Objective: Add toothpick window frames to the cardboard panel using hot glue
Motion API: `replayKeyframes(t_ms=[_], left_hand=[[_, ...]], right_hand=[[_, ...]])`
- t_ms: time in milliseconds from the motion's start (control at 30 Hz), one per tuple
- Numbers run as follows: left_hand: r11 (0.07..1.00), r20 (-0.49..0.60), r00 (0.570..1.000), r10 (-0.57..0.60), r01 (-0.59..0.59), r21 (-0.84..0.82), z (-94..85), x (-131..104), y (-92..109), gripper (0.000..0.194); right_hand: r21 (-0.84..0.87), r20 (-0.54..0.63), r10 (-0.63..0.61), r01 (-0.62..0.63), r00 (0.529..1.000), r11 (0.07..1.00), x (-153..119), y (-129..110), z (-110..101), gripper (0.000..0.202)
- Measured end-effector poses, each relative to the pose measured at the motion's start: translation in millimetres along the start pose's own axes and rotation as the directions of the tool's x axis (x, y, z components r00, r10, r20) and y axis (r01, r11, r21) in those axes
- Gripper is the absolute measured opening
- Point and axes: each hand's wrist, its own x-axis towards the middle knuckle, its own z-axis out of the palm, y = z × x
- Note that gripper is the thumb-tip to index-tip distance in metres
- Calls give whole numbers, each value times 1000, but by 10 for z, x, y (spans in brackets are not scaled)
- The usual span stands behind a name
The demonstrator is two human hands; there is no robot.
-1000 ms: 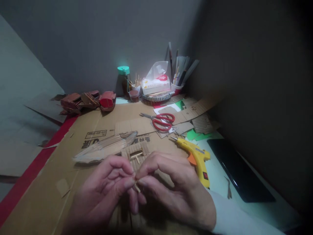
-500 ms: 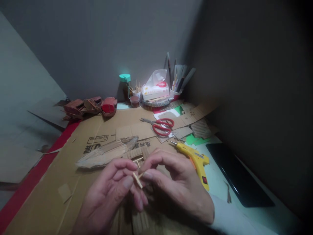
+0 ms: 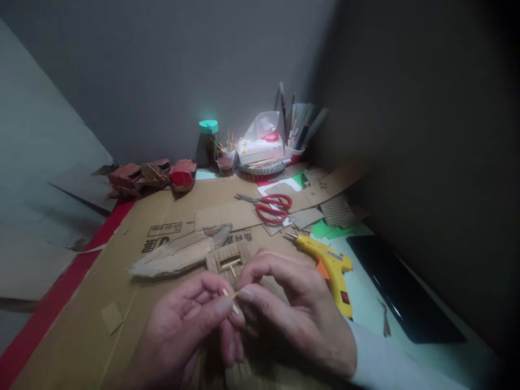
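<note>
Between thumb and fingers, my left hand [image 3: 195,317] pinches a short pale wooden stick [image 3: 235,309]. My right hand [image 3: 292,306] is closed at the fingertips on a thin stick piece [image 3: 234,296] that meets the pale one, forming a small T; whether they are joined I cannot tell. Just beyond my fingers lies a corrugated cardboard piece [image 3: 215,261] with a cut opening and small sticks in it. My hands hide its near part. To the left of it rests a boat-shaped cardboard model [image 3: 174,252].
A yellow glue gun [image 3: 331,265] lies right of my right hand, beside a black flat slab [image 3: 398,287]. Red-handled scissors [image 3: 276,208] and cardboard scraps [image 3: 337,208] lie farther back. Behind stand a tissue pack [image 3: 260,147], a teal-lidded bottle [image 3: 209,143] and reddish models [image 3: 138,176].
My left thumb has closed in over the pale stick, covering more of it. The stick pieces now sit closer between both hands' fingertips. The view has shifted slightly.
</note>
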Motion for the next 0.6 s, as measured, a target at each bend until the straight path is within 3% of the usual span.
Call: replayKeyframes(t_ms=[100, 333, 600], left_hand=[[1000, 11, 1000, 7, -8, 11, -32, -19, -21, 19], [979, -62, 998, -5, 18, 203, -57, -25, -39, 24], [984, -54, 997, -48, 56, 168, -42, -24, 8, 25]], right_hand=[[-19, 8, -14, 15, 1000, 1000, 0, -5, 1, 12], [-112, 115, -208, 221, 971, 969, -12, 15, -8, 16], [-91, 28, -136, 138, 990, 986, 8, 20, 6, 14]])
